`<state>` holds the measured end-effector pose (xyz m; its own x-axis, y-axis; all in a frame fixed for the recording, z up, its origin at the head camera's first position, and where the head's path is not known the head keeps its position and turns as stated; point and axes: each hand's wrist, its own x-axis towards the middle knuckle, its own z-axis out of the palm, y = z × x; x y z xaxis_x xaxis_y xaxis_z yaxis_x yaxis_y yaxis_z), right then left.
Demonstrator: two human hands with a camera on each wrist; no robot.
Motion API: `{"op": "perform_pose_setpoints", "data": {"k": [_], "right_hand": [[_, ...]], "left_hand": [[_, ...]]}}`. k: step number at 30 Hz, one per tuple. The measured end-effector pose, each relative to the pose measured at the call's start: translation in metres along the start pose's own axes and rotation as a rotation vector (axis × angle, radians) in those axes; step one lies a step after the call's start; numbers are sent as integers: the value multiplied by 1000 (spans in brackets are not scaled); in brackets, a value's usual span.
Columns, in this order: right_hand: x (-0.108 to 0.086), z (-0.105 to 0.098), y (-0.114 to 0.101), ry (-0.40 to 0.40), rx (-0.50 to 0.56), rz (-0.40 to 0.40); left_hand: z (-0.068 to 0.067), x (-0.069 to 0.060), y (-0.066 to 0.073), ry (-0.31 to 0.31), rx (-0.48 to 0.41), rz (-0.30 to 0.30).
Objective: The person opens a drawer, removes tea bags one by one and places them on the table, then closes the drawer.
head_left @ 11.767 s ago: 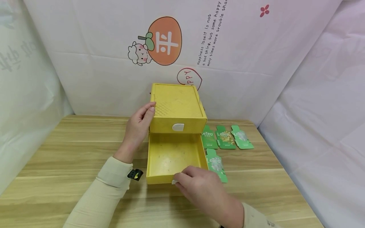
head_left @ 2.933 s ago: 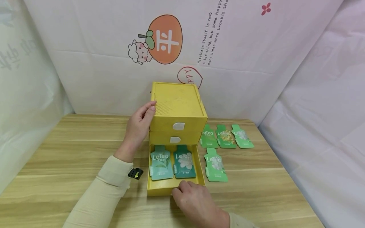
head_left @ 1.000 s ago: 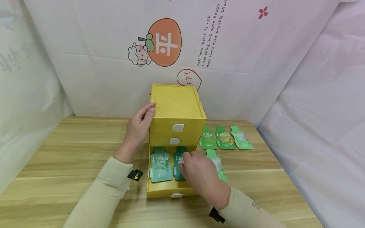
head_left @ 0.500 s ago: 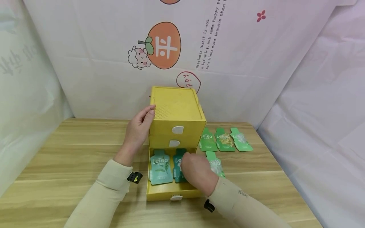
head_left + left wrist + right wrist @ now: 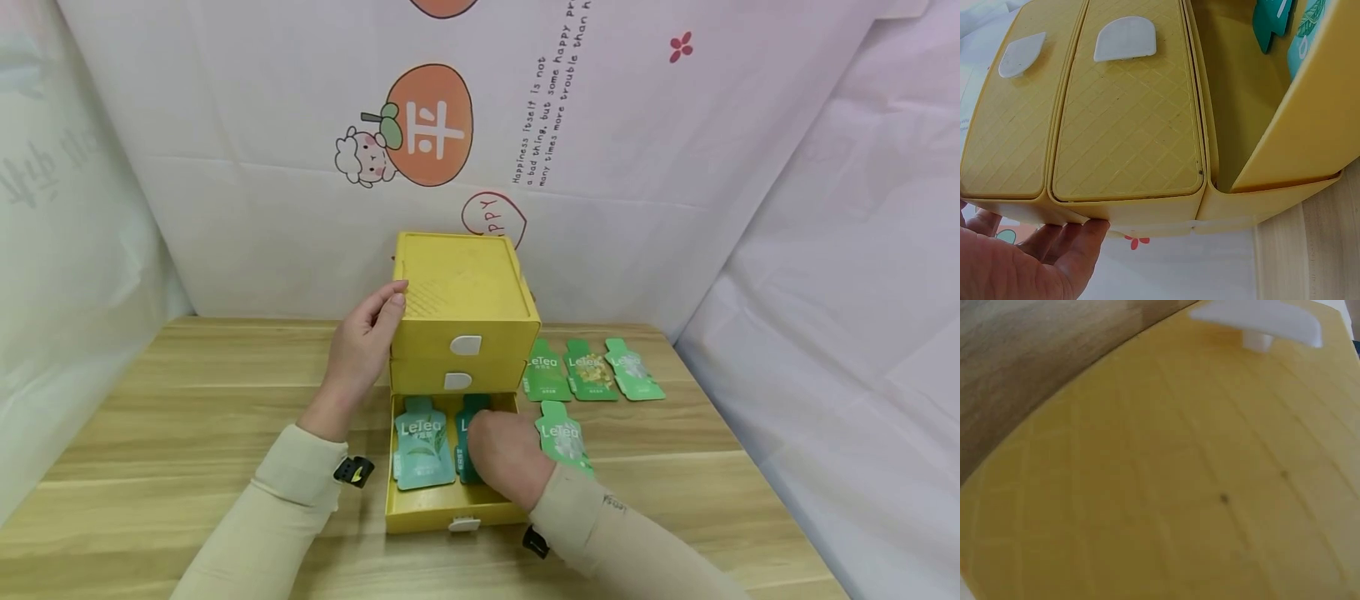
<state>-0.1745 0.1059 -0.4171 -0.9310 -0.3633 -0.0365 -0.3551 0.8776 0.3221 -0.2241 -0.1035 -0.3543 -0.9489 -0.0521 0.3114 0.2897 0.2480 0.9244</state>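
A small yellow drawer cabinet (image 5: 465, 279) stands at the back of the table, its bottom drawer (image 5: 427, 518) pulled out. Against the cabinet's left side rests my left hand (image 5: 360, 346), fingertips at the top edge; in the left wrist view its extended fingers touch the side wall. Inside the drawer lie a light teal LeTea packet (image 5: 424, 450) on the left and a dark teal packet (image 5: 467, 454) on the right. My right hand (image 5: 510, 454) reaches down over the dark packet and covers much of it. Its fingers are hidden, so their grip cannot be seen.
Right of the cabinet, several green LeTea packets lie flat on the wooden table (image 5: 675, 483), one green packet (image 5: 562, 437) close by the right hand. The upper drawers with white pulls (image 5: 465, 345) are closed. A white printed cloth (image 5: 300, 208) hangs behind.
Long before, the middle drawer stood open without packets; it is now closed and the bottom one is out. My right hand has left that drawer's front and moved over the dark packet.
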Motion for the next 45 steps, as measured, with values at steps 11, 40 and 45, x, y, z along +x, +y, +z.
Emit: {"op": "perform_pose_setpoints", "data": {"k": [11,40,45], "right_hand": [[1,7,-4,-31,19,38],[6,10,-5,-15,187,71],[5,10,-4,60,136,19]], "left_hand": [[2,0,0,2,13,-7],[1,0,-1,3,1,-17],[1,0,-1,7,-1,-12]]}}
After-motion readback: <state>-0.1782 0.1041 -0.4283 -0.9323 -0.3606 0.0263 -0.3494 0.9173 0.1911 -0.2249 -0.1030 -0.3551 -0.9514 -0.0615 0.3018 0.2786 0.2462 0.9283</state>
